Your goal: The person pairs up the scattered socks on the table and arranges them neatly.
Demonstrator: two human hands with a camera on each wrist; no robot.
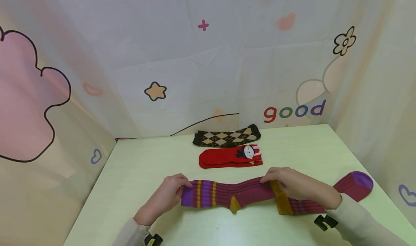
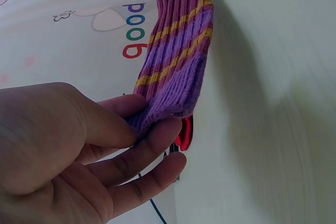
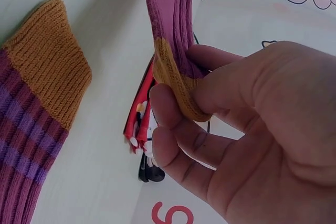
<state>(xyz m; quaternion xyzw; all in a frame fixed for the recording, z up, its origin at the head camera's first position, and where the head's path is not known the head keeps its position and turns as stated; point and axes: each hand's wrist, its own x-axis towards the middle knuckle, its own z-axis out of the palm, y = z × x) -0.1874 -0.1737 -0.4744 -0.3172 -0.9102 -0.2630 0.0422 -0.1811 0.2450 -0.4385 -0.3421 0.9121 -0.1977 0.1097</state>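
A maroon ribbed sock (image 1: 224, 193) with purple and yellow stripes is stretched sideways between both hands in the head view. My left hand (image 1: 167, 192) pinches the purple cuff (image 2: 170, 93) between thumb and fingers. At the other end, my right hand (image 1: 289, 183) pinches the yellow toe (image 3: 176, 85). The yellow heel (image 1: 234, 204) hangs at the sock's lower edge. A second maroon sock (image 1: 354, 188), with a yellow cuff (image 3: 50, 56) and a purple toe, lies on the table at the right, partly hidden by my right forearm in the head view.
Beyond the hands, a folded red sock pair (image 1: 224, 157) with a cartoon figure lies flat. Right behind it are dark argyle socks (image 1: 224, 139), near the back edge of the pale table (image 1: 136, 159). A printed curtain (image 1: 182, 55) surrounds the table's back and sides.
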